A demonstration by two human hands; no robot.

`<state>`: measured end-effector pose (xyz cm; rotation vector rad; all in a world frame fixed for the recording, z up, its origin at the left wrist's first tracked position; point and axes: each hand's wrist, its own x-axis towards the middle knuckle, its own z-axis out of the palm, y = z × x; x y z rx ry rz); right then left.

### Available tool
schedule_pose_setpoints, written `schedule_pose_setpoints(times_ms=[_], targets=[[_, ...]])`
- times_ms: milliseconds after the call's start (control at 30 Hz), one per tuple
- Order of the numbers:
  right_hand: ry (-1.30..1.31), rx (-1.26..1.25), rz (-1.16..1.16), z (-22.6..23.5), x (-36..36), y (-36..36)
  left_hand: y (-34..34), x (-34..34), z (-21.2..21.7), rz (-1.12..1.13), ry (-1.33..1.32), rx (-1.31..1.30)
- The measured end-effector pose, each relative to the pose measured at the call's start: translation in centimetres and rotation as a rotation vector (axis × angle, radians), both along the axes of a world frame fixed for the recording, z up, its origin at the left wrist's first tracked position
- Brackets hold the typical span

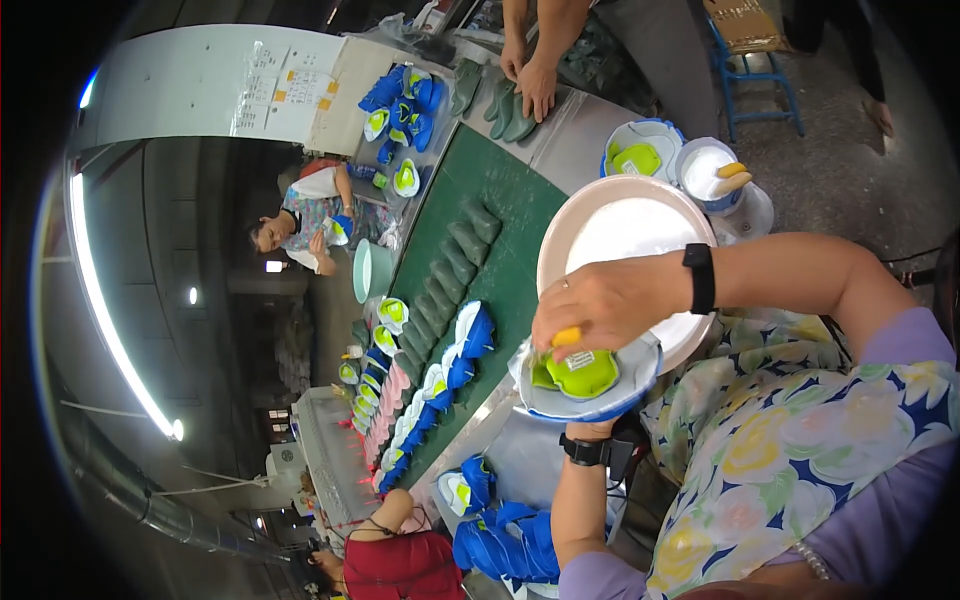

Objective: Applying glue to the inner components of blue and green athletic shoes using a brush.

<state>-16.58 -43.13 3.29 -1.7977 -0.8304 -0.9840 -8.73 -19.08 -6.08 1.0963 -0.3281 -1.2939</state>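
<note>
My left hand (592, 430) holds a white and blue shoe upper (640, 368) with a yellow-green lining from below, its fingers mostly hidden under the upper. Over the upper's opening, my right hand (610, 305) is closed on a yellow-handled tool (567, 337); the tool's working end is out of sight. Right beside both hands stands a wide pale pink basin (552, 235) with white inside. A black band circles each wrist.
A green conveyor belt (520, 200) carries rows of dark green shoe lasts (465, 240) and blue-white uppers (470, 330). Blue uppers (510, 540) are piled near my left arm. A tub (700, 160) stands beyond the basin. Co-worker's hands (535, 85) touch lasts at the top.
</note>
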Motion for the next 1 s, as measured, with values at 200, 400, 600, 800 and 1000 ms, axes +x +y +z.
schedule_pose_setpoints(times_ms=[200,400,600,800,1000], targets=[[0.528,-0.097,-0.239,-0.6,-0.1,-2.1,-1.2,-0.5,3.4,0.183,-0.237,0.094],[0.679,-0.062,-0.200,-3.2,0.6,-3.0,-1.0,0.4,3.2,0.265,-0.263,0.040],[0.531,0.027,-0.263,-2.0,-2.1,-4.0,-3.6,-0.9,3.7,0.262,-0.207,-0.044],[0.225,-0.087,-0.147,0.2,-2.6,-2.1,-2.7,0.4,2.8,0.297,-0.032,-0.125],[0.528,-0.256,-0.153,0.3,-3.4,-2.6,0.0,1.4,3.2,0.475,-0.262,-0.087]])
